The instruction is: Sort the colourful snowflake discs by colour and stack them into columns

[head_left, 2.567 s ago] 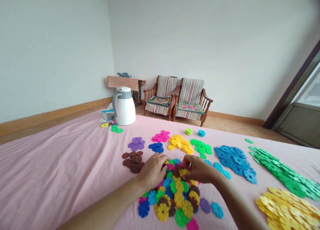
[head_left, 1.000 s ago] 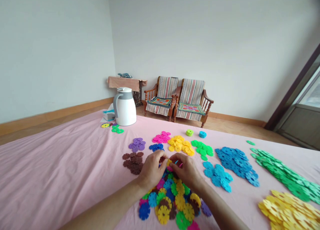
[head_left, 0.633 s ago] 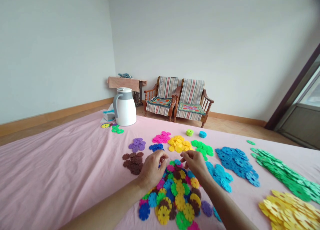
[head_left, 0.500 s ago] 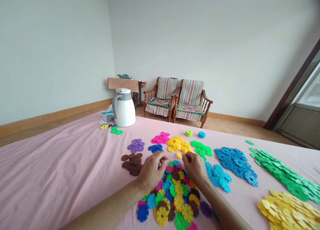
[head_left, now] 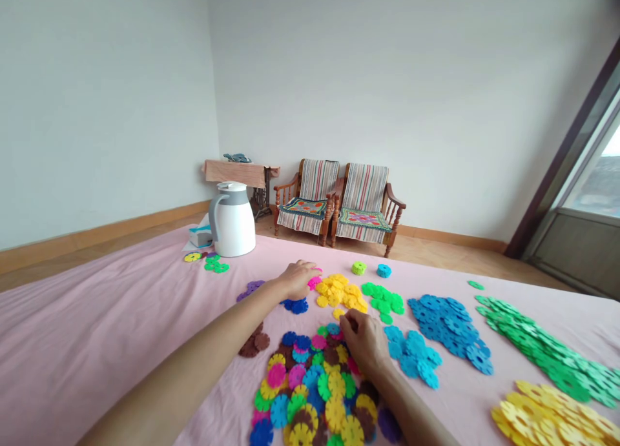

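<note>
My left hand (head_left: 297, 279) reaches forward over the pink snowflake discs (head_left: 314, 283), palm down with fingers stretched out, covering much of that pile. Just nearer lies the small dark blue pile (head_left: 295, 306). My right hand (head_left: 364, 340) is curled, fingertips pressed together, beside the upper right edge of the mixed pile of coloured snowflake discs (head_left: 295, 375). Whether a disc sits in that pinch is hidden. A single yellow disc (head_left: 338, 314) lies just beyond its fingertips, below the yellow pile (head_left: 340, 292).
Purple (head_left: 249, 290), brown (head_left: 255, 343), green (head_left: 384, 301) and light blue (head_left: 414, 355) piles surround the mixed one. Larger blue (head_left: 453, 330), green (head_left: 547, 349) and yellow (head_left: 557, 414) heaps lie right. A white jug (head_left: 234, 223) stands at the back left on the pink cloth (head_left: 121, 304).
My left hand has moved forward from above the mixed pile to the pink discs, its fingers straightening. My right hand stays curled near the mixed pile. The view has shifted slightly.
</note>
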The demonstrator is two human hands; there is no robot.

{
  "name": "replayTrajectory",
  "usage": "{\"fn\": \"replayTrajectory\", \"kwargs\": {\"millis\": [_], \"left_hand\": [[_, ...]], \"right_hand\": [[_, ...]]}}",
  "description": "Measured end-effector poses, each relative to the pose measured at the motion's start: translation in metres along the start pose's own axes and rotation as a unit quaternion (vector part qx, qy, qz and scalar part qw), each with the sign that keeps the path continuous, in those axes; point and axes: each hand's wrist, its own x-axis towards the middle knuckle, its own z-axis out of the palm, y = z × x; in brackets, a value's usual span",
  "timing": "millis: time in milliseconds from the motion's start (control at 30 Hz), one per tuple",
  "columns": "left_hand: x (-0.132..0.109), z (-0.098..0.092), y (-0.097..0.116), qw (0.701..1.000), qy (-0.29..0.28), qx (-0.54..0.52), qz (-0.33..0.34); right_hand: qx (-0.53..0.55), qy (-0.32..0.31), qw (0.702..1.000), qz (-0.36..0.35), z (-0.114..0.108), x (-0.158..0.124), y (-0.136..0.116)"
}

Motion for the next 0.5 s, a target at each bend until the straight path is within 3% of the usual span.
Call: {"fn": "replayTrajectory", "kwargs": {"millis": [167, 500], "left_hand": [[0.019, 0.017, -0.01, 0.999, -0.031, 0.02, 0.016], [0.018, 0.027, -0.014, 1.0, 0.011, 0.009, -0.017]], "right_hand": [[-0.008, -0.004, 1.0, -0.002, 0.001, 0.0, 0.0], [-0.011, 0.002, 1.0, -0.009, 0.002, 0.0, 0.0]]}}
